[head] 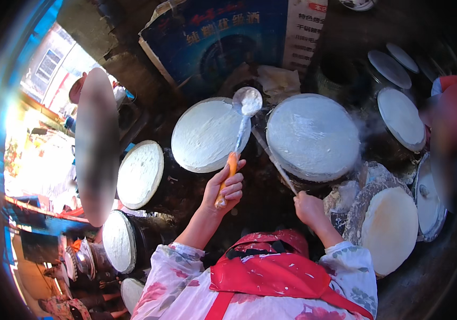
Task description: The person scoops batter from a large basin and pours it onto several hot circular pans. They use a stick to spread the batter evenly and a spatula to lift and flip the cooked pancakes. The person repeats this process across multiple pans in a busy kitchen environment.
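My left hand grips the orange handle of a metal ladle, its bowl holding white batter over the upper right rim of the left round griddle. White batter with streaks coats that griddle. A thin whitish stick is in my right hand, slanting up and left into the gap between the two griddles. Beside it, the right round griddle carries a smoother white layer. Steam shows at its right edge. Whether the stick touches a griddle, I cannot tell.
Another round griddle with a white layer stands to the left, a further one below it. On the right are a pale, partly tan flatbread, a metal lid and another white round. A printed cardboard panel stands behind. Blurred people appear both sides.
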`<action>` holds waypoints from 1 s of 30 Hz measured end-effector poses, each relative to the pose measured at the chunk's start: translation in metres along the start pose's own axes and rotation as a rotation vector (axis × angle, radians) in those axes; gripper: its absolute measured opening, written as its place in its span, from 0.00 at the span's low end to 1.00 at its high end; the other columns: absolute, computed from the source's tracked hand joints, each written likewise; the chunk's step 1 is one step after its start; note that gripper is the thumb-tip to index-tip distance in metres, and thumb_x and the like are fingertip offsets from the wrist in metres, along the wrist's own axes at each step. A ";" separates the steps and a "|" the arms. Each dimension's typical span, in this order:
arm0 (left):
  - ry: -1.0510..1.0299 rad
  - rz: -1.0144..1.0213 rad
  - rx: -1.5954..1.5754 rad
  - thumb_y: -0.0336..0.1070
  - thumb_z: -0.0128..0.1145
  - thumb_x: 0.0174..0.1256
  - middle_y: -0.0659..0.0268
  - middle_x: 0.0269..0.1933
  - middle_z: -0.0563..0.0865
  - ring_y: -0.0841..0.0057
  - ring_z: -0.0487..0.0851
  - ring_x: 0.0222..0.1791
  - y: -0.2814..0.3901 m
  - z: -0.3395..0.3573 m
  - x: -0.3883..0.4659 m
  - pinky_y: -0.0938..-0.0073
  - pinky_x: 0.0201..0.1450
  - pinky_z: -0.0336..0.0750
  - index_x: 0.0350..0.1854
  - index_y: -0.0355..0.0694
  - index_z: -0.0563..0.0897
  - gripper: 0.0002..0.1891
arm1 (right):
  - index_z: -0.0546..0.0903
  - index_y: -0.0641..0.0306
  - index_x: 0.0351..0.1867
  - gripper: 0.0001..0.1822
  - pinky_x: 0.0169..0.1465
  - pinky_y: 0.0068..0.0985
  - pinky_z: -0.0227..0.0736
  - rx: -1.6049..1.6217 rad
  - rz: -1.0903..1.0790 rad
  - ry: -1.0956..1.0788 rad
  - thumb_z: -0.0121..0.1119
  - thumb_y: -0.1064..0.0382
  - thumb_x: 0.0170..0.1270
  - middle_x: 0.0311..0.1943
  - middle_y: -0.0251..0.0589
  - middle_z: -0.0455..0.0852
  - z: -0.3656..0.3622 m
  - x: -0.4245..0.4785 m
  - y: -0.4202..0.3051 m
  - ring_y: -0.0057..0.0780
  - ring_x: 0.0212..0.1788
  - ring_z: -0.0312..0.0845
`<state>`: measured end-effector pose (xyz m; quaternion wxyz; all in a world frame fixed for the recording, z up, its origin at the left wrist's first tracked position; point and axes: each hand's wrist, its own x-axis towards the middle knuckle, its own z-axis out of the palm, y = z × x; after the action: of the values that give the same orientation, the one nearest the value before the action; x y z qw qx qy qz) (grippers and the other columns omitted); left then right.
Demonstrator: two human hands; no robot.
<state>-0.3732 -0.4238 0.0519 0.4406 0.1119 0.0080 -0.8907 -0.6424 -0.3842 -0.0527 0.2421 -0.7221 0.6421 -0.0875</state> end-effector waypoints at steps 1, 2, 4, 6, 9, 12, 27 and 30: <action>0.011 0.048 0.039 0.44 0.41 0.74 0.73 0.22 0.64 0.87 0.61 0.13 0.002 0.000 -0.010 0.85 0.16 0.59 0.62 0.38 0.65 0.21 | 0.73 0.66 0.31 0.14 0.35 0.50 0.71 0.057 0.073 0.127 0.47 0.56 0.66 0.23 0.58 0.81 -0.001 0.004 0.006 0.56 0.30 0.79; 0.024 0.097 0.076 0.44 0.41 0.74 0.73 0.22 0.64 0.87 0.61 0.13 0.005 -0.001 -0.021 0.84 0.16 0.60 0.62 0.38 0.66 0.20 | 0.73 0.66 0.31 0.14 0.35 0.50 0.71 0.115 0.145 0.252 0.47 0.56 0.66 0.23 0.58 0.81 -0.003 0.011 0.022 0.57 0.30 0.79; 0.049 0.176 0.105 0.43 0.41 0.73 0.73 0.22 0.64 0.87 0.62 0.13 0.012 -0.003 -0.040 0.84 0.17 0.60 0.60 0.37 0.67 0.19 | 0.74 0.66 0.32 0.14 0.36 0.50 0.71 0.078 0.243 0.312 0.46 0.56 0.67 0.24 0.58 0.81 -0.008 0.016 0.047 0.57 0.30 0.79; 0.105 0.241 0.085 0.42 0.41 0.73 0.72 0.22 0.65 0.86 0.62 0.13 0.020 -0.006 -0.061 0.84 0.17 0.61 0.58 0.37 0.69 0.18 | 0.74 0.65 0.32 0.15 0.37 0.50 0.71 -0.012 0.194 0.186 0.46 0.55 0.67 0.26 0.57 0.82 0.003 0.013 0.048 0.57 0.32 0.79; 0.157 0.339 0.056 0.43 0.39 0.74 0.73 0.22 0.65 0.86 0.63 0.14 0.028 -0.015 -0.100 0.83 0.17 0.61 0.59 0.34 0.69 0.20 | 0.74 0.65 0.32 0.14 0.36 0.50 0.70 -0.043 -0.016 -0.037 0.47 0.55 0.67 0.25 0.57 0.82 -0.008 0.001 0.014 0.57 0.31 0.79; 0.212 0.419 0.053 0.42 0.41 0.74 0.73 0.22 0.66 0.86 0.63 0.14 0.029 -0.027 -0.134 0.83 0.17 0.61 0.57 0.35 0.70 0.18 | 0.73 0.64 0.32 0.16 0.36 0.52 0.69 0.151 0.185 0.247 0.45 0.52 0.68 0.25 0.58 0.81 -0.009 0.011 0.027 0.59 0.31 0.78; 0.392 0.631 0.020 0.41 0.44 0.72 0.72 0.22 0.67 0.87 0.64 0.13 0.056 -0.067 -0.240 0.85 0.16 0.61 0.56 0.37 0.71 0.16 | 0.72 0.59 0.31 0.14 0.26 0.40 0.73 -0.581 -0.381 -0.091 0.51 0.51 0.66 0.21 0.45 0.80 -0.020 0.000 -0.072 0.45 0.21 0.79; 0.364 0.619 -0.014 0.40 0.45 0.72 0.72 0.22 0.68 0.87 0.65 0.13 0.071 -0.079 -0.248 0.85 0.16 0.61 0.56 0.38 0.70 0.16 | 0.73 0.60 0.30 0.14 0.26 0.38 0.73 -0.723 -0.391 -0.123 0.50 0.52 0.66 0.20 0.44 0.80 -0.045 0.011 -0.107 0.43 0.20 0.79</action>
<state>-0.1570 -0.2644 0.0323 0.6817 0.2627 0.0582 -0.6803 -0.5660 -0.3990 0.0343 -0.0105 -0.8727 0.4667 0.1428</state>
